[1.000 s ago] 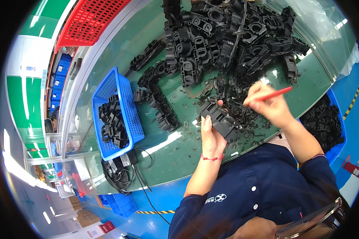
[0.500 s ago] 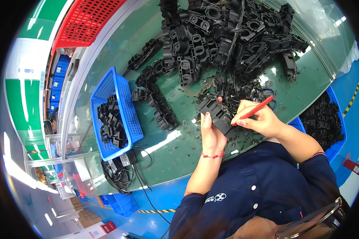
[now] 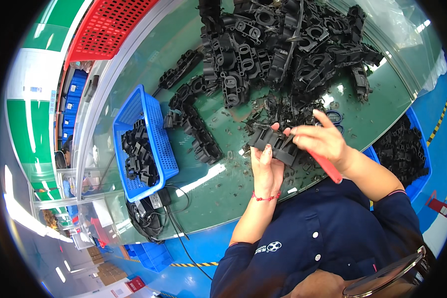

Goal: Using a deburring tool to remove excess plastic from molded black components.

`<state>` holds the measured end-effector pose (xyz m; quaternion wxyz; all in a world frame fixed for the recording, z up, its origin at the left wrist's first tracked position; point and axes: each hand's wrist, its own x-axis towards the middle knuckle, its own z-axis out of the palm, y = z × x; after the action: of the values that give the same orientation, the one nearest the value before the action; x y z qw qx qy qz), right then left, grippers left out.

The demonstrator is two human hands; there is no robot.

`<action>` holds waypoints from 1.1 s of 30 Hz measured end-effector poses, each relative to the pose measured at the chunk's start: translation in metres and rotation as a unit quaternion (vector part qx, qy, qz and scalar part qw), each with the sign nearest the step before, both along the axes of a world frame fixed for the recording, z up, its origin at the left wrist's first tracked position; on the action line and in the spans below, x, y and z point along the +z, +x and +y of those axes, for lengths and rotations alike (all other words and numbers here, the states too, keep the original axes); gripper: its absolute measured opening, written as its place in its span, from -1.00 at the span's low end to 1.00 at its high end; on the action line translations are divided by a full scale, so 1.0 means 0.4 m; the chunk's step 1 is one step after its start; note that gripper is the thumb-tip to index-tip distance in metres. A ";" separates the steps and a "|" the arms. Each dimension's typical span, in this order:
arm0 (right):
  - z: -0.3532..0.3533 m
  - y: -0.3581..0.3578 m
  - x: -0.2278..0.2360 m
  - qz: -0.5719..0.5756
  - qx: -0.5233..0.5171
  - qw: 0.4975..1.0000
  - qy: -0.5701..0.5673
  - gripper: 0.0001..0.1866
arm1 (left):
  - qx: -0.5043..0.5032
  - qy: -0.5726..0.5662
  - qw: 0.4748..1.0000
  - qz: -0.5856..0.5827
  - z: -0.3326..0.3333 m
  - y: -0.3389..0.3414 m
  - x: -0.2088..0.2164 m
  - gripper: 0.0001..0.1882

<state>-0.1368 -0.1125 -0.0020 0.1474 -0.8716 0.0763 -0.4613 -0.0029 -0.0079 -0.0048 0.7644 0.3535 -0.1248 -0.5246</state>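
Observation:
My left hand [image 3: 266,171] grips a black molded plastic part [image 3: 273,141] from below, its thumb against the near side. Over the part's right end, my right hand [image 3: 324,140] has its fingers partly stretched toward it. A slim red-handled tool [image 3: 328,168] lies within my right hand, its handle sticking out toward my body; its working tip is hidden. Just beyond the part is a heap of thin black scraps [image 3: 303,116]. Blue loop handles [image 3: 336,118] show at the right side of these scraps.
A large pile of black molded parts [image 3: 246,57] covers the table's far side. More parts [image 3: 198,131] lie left of my hands. A blue basket [image 3: 166,159] holds small black pieces. Cables [image 3: 171,216] hang over the left edge. Another blue bin [image 3: 422,181] stands at right.
The red tool has turned in my right hand, its handle swinging from up-right to down toward me. My right fingers have opened out over the part, which has shifted slightly right.

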 end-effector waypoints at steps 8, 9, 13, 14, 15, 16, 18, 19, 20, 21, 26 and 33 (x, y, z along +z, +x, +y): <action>-0.129 -0.060 0.080 -0.105 -0.121 0.966 0.203 -0.84 | -0.055 -0.061 0.995 0.064 0.009 0.010 -0.006 -0.42; -0.125 -0.057 0.083 -0.128 -0.064 0.949 0.280 -0.85 | -0.052 -0.061 0.995 0.064 0.009 0.010 -0.006 -0.40; -0.069 -0.042 0.070 -0.049 0.100 0.902 0.417 -0.84 | -0.044 -0.048 0.998 0.023 0.010 0.007 -0.019 -0.32; -0.052 -0.033 0.051 -0.044 0.140 0.883 0.445 -0.85 | -0.044 -0.040 0.998 0.004 0.011 0.007 -0.025 -0.30; -0.041 -0.031 0.047 -0.038 0.160 0.859 0.485 -0.85 | -0.041 -0.042 0.998 -0.017 0.009 0.002 -0.016 -0.26; -0.032 -0.028 0.045 -0.032 0.179 0.832 0.524 -0.85 | -0.045 -0.047 0.997 -0.037 0.008 0.001 -0.019 -0.27; -0.019 -0.016 0.036 -0.044 0.183 0.820 0.540 -0.84 | -0.051 -0.051 0.994 -0.078 0.011 -0.002 -0.024 -0.28; -0.015 -0.012 0.036 -0.037 0.175 0.825 0.535 -0.83 | -0.053 -0.049 0.992 -0.102 0.014 -0.003 -0.024 -0.28; -0.012 -0.011 0.035 -0.028 0.168 0.831 0.530 -0.81 | -0.055 -0.045 0.991 -0.116 0.014 -0.004 -0.025 -0.27; -0.009 -0.012 0.033 -0.022 0.163 0.830 0.532 -0.80 | -0.058 -0.040 0.989 -0.130 0.015 -0.005 -0.028 -0.26; -0.010 -0.006 0.057 0.007 0.183 0.887 0.424 -0.81 | -0.100 0.011 0.979 -0.176 0.030 0.000 -0.047 -0.30; -0.029 -0.002 0.061 0.023 0.266 0.858 0.439 -0.85 | -0.313 -0.036 0.949 -0.014 0.038 0.034 -0.035 -0.17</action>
<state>-0.1375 -0.1241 0.0222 0.6299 -0.7140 0.0397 -0.3030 0.0108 0.0074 -0.0188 0.5717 0.2765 -0.2587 -0.7278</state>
